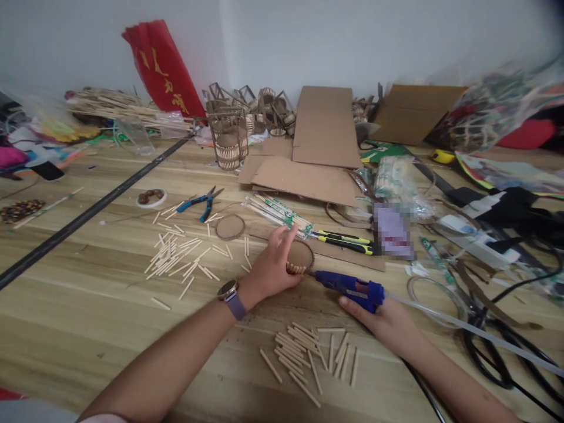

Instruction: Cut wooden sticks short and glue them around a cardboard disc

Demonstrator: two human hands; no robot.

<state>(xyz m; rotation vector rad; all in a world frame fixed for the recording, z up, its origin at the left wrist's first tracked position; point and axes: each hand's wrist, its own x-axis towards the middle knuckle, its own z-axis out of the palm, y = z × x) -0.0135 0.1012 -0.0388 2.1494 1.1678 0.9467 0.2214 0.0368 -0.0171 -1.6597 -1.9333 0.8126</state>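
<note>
My left hand [277, 264], with a watch on its wrist, is closed around the left side of a round cardboard disc [302, 255] with a dark rim. A row of short sticks stands along the disc's near edge. My right hand [379, 320] grips a blue glue gun [350, 288], its nozzle pointing left, close to those sticks. A long clear glue stick [440, 317] trails from the gun's back. Below the hands lies a pile of short wooden sticks [295, 352]; left of them is a second stick pile [176, 255]. Another cardboard disc [230, 227] lies flat beyond my left hand.
Blue pliers [200, 203], a yellow-black cutter [346, 241] and packaged sticks [277, 211] lie beyond the hands. Cardboard sheets [308, 176] and small stick baskets [228, 147] stand at the back. Black scissors [489, 346] and cables lie on the right.
</note>
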